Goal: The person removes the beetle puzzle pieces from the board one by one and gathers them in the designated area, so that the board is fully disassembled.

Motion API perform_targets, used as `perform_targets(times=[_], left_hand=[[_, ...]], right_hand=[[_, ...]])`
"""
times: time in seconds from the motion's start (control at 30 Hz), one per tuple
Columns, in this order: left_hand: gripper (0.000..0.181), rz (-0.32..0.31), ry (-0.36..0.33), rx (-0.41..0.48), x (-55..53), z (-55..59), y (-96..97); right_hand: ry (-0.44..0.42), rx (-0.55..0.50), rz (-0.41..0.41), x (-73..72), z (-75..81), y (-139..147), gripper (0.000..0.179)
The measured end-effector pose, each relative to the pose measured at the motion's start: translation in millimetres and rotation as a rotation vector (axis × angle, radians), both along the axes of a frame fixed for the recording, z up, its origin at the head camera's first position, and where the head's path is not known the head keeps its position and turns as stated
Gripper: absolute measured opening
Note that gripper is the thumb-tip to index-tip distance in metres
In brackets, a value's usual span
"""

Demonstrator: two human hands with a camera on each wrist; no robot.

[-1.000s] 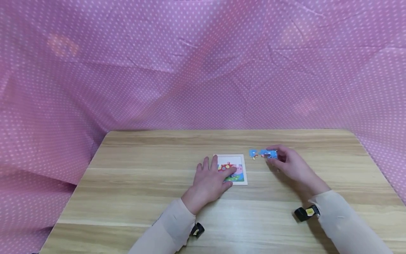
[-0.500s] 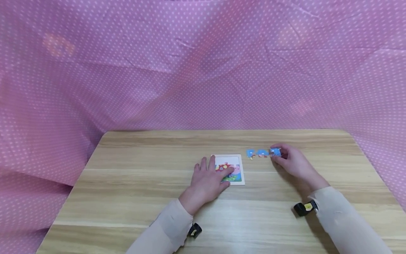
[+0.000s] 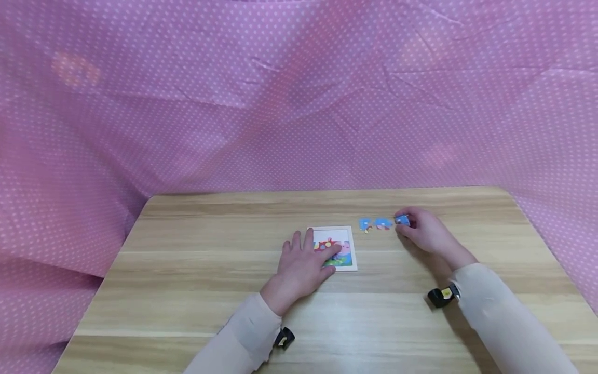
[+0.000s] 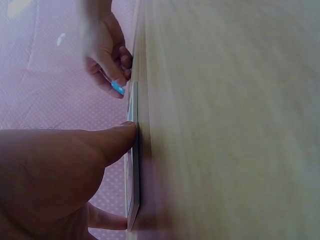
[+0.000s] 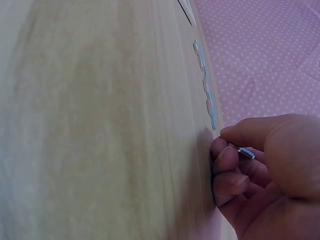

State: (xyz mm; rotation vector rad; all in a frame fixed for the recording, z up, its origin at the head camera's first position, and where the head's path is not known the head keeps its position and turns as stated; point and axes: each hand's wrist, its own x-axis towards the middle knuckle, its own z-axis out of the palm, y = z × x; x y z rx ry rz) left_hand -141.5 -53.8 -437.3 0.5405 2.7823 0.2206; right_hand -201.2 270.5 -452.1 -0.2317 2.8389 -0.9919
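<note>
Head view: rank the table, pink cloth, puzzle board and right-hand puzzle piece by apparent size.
1. Pink cloth
2. Table
3. Puzzle board, partly covered by the left hand
4. Puzzle piece in the right hand, partly hidden

Clocking from the puzzle frame (image 3: 353, 252), I've got open tabletop (image 3: 383, 254) at three, and at twelve right up to the pink curtain (image 3: 327, 104); two loose pieces (image 3: 383, 223) obstruct two o'clock, the right hand (image 3: 428, 232) beyond them; the left hand (image 3: 300, 268) blocks eight.
</note>
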Motion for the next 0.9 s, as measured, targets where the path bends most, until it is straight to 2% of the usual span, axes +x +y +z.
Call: perform_targets(times=[0.37,0.9], left_hand=[[0.055,-0.005,0.005,0.002,-1.9,-1.3,-0.3],[0.055,-0.016,0.013,-0.009,-2.7,-1.1,-0.8]], right_hand=[[-0.016,-0.009,-0.005,-1.5,0.3,-0.6,0.037],[-0.005,0.035,-0.020,-2.0,1.8,-1.7,0.038]])
